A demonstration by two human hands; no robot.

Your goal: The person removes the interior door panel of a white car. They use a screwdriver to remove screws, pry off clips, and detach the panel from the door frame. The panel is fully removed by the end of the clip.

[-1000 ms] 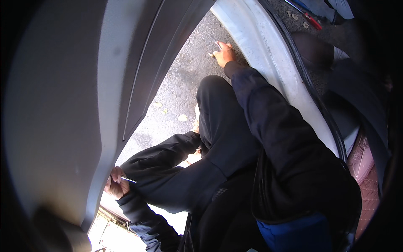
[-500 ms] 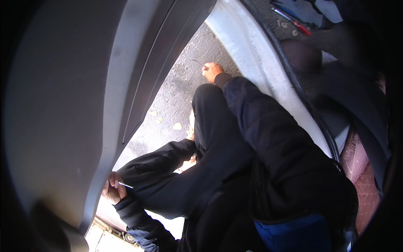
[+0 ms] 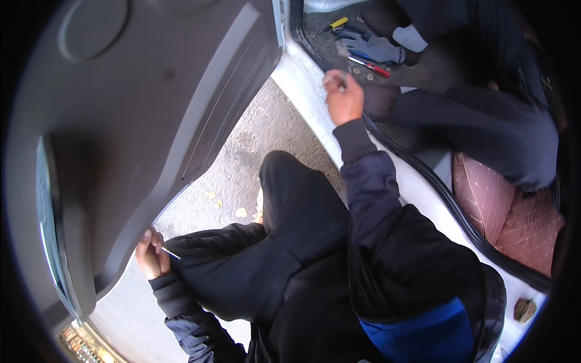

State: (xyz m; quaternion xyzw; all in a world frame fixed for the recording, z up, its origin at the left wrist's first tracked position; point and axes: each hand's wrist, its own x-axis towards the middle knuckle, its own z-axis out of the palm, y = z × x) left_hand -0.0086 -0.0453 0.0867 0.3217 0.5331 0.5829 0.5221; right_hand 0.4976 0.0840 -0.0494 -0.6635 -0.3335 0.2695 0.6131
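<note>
At the lower left, my left hand [image 3: 151, 257] is closed around a thin metal rod [image 3: 172, 252], its bright tip pointing to the right. The hand is beside the lower edge of a dark grey car door panel [image 3: 130, 187]. My right hand [image 3: 345, 98] hovers over the white door sill [image 3: 311, 100], just inside the black rubber seal. Its fingers are curled together; whatever they may hold is too small and blurred to make out. A screwdriver with a red handle [image 3: 380, 71] lies on the car floor near that hand.
On the car floor are grey-blue work gloves [image 3: 372, 47] and a yellow-handled screwdriver [image 3: 339, 23]. Another person's dark-trousered leg [image 3: 472, 115] stretches across the opening, above a pink quilted seat cover [image 3: 484, 187]. Yellow leaves [image 3: 241, 213] lie on the pavement below my knee.
My right hand has risen from over the pavement to the door sill, and its blurred fingers stay curled. My left hand keeps the rod by the door edge. The view has shifted, showing more car floor.
</note>
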